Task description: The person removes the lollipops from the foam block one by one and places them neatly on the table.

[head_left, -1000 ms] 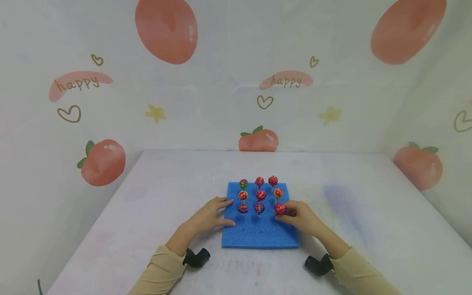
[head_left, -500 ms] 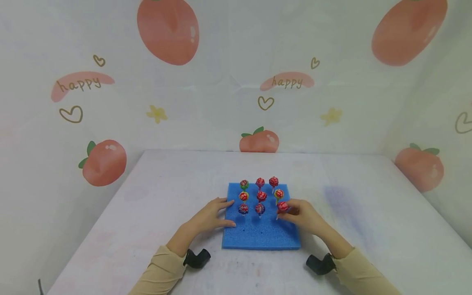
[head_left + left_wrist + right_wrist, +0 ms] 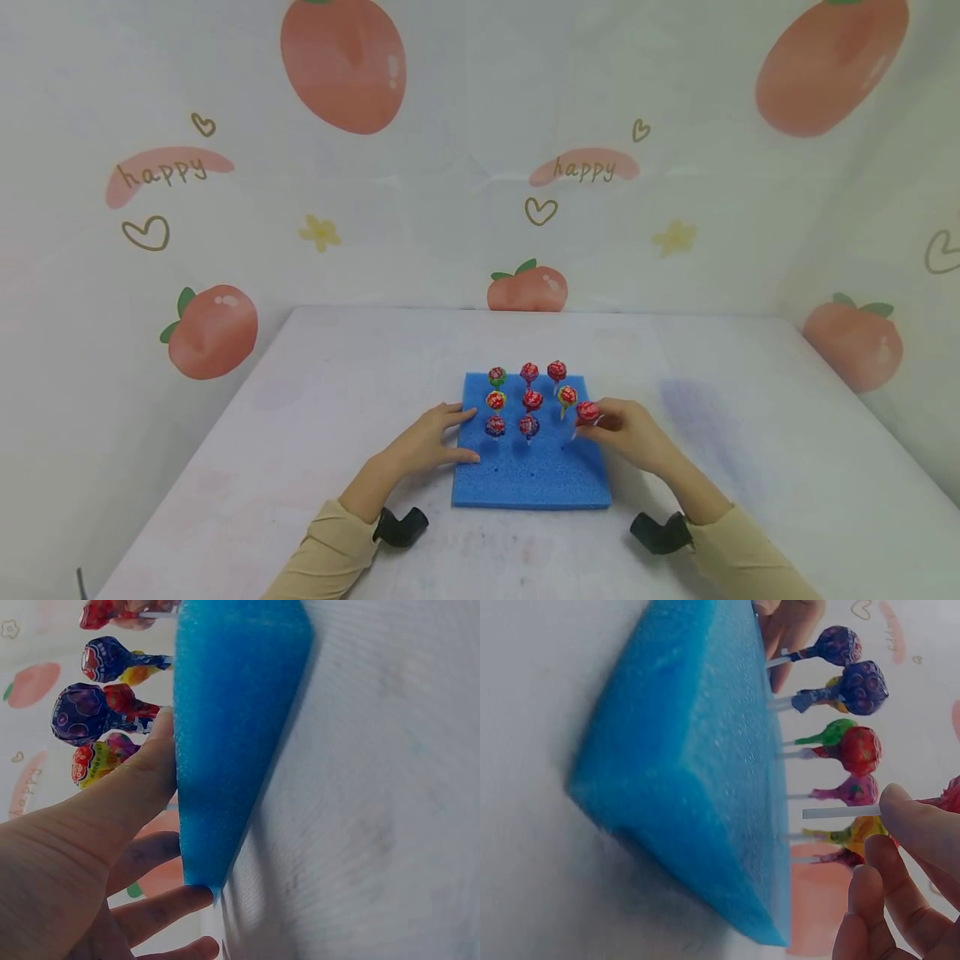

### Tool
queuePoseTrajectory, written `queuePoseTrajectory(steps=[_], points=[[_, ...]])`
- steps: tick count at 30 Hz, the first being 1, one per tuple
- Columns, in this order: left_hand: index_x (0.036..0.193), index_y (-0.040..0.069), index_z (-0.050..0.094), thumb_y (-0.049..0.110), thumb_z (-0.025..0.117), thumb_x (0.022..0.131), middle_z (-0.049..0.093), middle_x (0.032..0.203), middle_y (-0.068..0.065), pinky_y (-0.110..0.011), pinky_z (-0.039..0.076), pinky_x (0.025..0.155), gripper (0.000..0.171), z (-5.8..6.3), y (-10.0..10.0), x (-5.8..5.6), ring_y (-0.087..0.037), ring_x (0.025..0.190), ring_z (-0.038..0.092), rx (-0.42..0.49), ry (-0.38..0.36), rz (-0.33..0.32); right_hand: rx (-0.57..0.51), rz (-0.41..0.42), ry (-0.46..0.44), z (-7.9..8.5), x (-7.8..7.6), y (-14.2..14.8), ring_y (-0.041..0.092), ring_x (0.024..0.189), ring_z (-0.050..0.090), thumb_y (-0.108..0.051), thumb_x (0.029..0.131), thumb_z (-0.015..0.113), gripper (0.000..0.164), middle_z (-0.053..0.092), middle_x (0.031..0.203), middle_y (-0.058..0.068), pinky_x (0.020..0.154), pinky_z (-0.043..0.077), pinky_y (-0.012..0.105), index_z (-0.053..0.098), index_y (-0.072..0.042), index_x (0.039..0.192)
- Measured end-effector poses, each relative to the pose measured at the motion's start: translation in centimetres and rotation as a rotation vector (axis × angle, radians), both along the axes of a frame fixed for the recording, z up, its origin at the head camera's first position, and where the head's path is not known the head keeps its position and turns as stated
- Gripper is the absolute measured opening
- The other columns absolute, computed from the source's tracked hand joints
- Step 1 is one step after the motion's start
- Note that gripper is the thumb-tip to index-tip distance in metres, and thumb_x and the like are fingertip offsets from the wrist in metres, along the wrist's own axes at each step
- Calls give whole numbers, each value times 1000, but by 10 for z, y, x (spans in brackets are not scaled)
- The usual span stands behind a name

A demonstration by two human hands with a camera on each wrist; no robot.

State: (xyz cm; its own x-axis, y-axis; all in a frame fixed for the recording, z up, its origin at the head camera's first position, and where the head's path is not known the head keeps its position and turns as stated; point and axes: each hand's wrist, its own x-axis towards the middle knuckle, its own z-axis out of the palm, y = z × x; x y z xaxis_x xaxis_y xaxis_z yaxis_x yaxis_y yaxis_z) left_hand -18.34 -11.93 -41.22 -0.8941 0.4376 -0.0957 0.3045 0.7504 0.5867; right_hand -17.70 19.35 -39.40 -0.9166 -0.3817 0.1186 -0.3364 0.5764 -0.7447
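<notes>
A blue foam block (image 3: 525, 492) lies on the table with several wrapped lollipops standing in it in rows. My right hand (image 3: 633, 433) pinches a red-wrapped lollipop (image 3: 587, 411) above the block's right edge. In the right wrist view the white stick (image 3: 840, 813) of that lollipop is out of the foam, its lower end free. My left hand (image 3: 423, 442) rests on the block's left edge with fingers spread; in the left wrist view its thumb (image 3: 142, 772) lies against the foam beside a purple lollipop (image 3: 79, 714). Small holes show in the foam's front part.
The pale table (image 3: 360, 358) extends around the block, with a printed cloth wall (image 3: 420, 250) behind it. Black wrist mounts (image 3: 401, 527) sit at both cuffs. A thin dark rod (image 3: 81, 583) shows at the lower left.
My right hand has pulled the red lollipop up out of the foam and carried it to the right, leaving a hole in view. The left hand stays in place.
</notes>
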Motion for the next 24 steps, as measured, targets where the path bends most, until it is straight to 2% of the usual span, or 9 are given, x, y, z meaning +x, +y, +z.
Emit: queuePoseTrajectory(steps=[9,18,24], points=[[139,8,45,38,72,79,39,146,-21,-57,29,110,72,2,0,1,-43,138,28,0,-6,-2,-3,-19,36,-2,-2,12,9,76,63,-10,84,67,19,71,91,13,69,52,15,68,0,100],[139,7,44,38,72,79,38,146,-22,-57,29,109,73,1,0,0,-44,138,28,0,-4,-12,34,-68,39,-3,-5,23,21,80,67,-8,84,67,21,71,95,17,68,53,16,67,3,102],[139,7,45,38,72,79,39,145,-22,-57,29,110,73,1,0,0,-44,138,29,-1,1,-15,55,-95,40,-4,-6,28,21,80,66,-10,84,67,23,71,95,17,68,51,16,67,3,103]])
